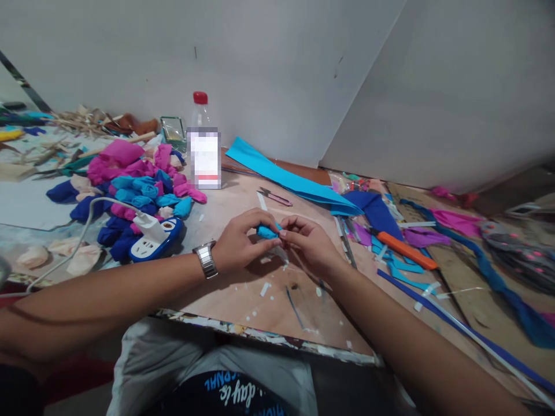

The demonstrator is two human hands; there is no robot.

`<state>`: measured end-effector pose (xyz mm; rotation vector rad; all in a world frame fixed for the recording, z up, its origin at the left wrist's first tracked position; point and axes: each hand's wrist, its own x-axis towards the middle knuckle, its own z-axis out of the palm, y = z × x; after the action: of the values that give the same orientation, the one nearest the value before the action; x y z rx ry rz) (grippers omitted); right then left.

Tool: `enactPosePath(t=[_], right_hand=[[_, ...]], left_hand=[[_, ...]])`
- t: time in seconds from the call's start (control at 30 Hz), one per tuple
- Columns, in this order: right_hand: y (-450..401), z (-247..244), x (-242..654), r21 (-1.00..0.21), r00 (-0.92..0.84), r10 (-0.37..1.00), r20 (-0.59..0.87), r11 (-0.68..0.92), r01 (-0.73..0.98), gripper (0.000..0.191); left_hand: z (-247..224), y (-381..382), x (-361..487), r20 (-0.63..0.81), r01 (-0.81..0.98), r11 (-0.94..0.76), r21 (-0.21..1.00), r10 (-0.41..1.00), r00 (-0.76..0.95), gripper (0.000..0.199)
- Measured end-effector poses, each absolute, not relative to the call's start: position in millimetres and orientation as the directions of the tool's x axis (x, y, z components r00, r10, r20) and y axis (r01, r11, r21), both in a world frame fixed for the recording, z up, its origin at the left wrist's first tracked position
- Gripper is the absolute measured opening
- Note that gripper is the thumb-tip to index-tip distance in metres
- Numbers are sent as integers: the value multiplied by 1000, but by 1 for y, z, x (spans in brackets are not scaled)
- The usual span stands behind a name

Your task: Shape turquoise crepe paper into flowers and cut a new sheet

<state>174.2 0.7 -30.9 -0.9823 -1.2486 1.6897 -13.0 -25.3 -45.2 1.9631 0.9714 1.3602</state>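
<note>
Between my two hands, above the middle of the worktable point(243, 300), is a small light-blue rolled piece point(266, 232). My left hand point(243, 240), with a watch on its wrist, has its thumb and fingers closed round that piece. From the right, my right hand point(310, 242) pinches the piece's tip, its fingertips close to those of the left. Just behind the hands lie small pink-handled snips point(277, 197). A long light-blue strip point(281, 176) stretches behind them towards the right.
Pink, dark-blue and light-blue rolled pieces point(141, 188) are heaped on the left beside a power strip point(158, 242). A red-capped bottle point(200, 118) stands by the wall. On the right lie an orange cutter point(407, 251), a dark-blue roll point(379, 214) and scraps.
</note>
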Motion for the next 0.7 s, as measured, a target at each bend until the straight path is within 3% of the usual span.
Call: enactPosePath(t=[0.13,0.47,0.7], right_hand=[[0,-33,173,-994,-315,945,91,67,-84,32],[-2,-32,180,-887,-331,868,370,437,152,20],[-3,-29,178,-847,-335,827,452,515,129,19]], left_hand=[[-47,-24,-13,495,235,-521,820,853,164,20],[-47,-26,-12,406,174,-425,888,904,136,23],[-46,-28,-10,385,135,-399,907,915,120,30]])
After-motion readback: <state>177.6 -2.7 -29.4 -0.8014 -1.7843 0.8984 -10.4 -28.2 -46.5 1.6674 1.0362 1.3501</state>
